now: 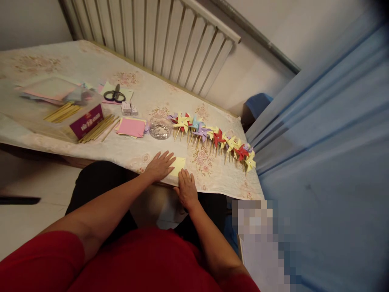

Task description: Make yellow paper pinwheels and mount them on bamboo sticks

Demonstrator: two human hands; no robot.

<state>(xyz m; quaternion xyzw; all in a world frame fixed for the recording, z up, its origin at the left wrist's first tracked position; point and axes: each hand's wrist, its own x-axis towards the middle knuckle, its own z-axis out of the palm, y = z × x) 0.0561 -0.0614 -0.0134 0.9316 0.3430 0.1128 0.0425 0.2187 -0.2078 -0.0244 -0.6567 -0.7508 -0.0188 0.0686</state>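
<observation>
A small yellow square of paper lies flat near the front edge of the table. My left hand rests open at its left side, fingers spread and fingertips at the paper. At the lower right corner of the sheet, my right hand is open too, fingers stretched out over the edge. Just beyond the hands stands a clear round dish with small shiny metal pieces in it. Left of that dish is a stack of pink and yellow paper.
Several paper pinwheels on sticks form a row at the right. Black-handled scissors, small white boxes, wooden sticks and a plastic bag with a purple label are at the left. A radiator stands behind; a blue curtain hangs right.
</observation>
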